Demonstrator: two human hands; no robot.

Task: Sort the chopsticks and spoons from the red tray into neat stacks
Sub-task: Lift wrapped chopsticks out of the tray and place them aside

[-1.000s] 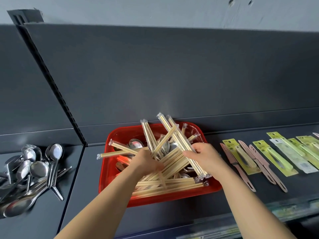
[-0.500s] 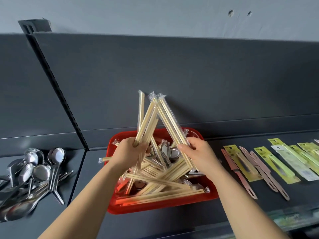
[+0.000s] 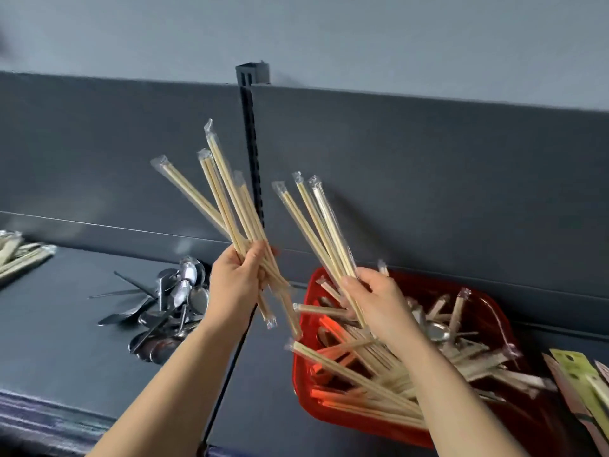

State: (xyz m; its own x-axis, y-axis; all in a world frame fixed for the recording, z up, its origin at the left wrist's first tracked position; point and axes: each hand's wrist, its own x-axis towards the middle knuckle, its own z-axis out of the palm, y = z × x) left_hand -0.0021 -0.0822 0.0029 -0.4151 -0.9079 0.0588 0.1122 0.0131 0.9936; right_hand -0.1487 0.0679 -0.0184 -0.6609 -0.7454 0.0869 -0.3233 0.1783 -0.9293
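My left hand [image 3: 238, 282] grips a fan of several wrapped wooden chopstick pairs [image 3: 220, 196], raised above the shelf and pointing up and left. My right hand [image 3: 379, 300] grips three wrapped chopstick pairs [image 3: 313, 222] above the left end of the red tray [image 3: 333, 413]. The tray still holds a jumble of wrapped chopsticks [image 3: 372, 384] and a few metal spoons [image 3: 436, 331]. A pile of metal spoons [image 3: 171, 305] lies on the dark shelf left of the divider. A stack of wrapped chopsticks [image 3: 19, 258] lies at the far left edge.
A slotted black upright [image 3: 252, 153] and a thin divider [image 3: 227, 380] split the dark shelf into two bays. Packaged utensils on green and pink cards [image 3: 580, 387] lie right of the tray. The grey back panel rises behind everything.
Both hands have lifted their chopstick bundles out of the tray and moved left. The view has swung left, so the spoon pile and a chopstick stack now show.
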